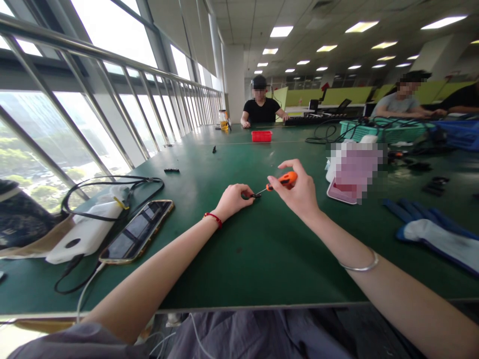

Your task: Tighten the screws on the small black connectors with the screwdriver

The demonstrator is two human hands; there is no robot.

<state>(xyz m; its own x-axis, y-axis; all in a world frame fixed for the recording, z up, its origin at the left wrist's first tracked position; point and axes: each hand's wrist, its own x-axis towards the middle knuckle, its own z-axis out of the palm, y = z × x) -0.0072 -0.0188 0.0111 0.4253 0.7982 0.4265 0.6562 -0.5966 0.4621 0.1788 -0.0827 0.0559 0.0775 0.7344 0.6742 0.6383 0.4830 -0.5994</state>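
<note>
My right hand [299, 192] grips an orange-handled screwdriver [287, 180], its index finger lifted off the handle. The metal shaft slants down to the left and its tip meets a small black part [256, 195] on the green table [239, 269]. My left hand [235, 198] pinches that part between thumb and fingers. The part is too small and too much covered to name its kind.
To the left lie a phone [138, 232], a white power bank [86, 232] and looped black cable. At right are a pink phone [352, 174] and blue-white gloves [441, 234]. A red tray [261, 136] stands ahead; a person [262, 107] sits opposite.
</note>
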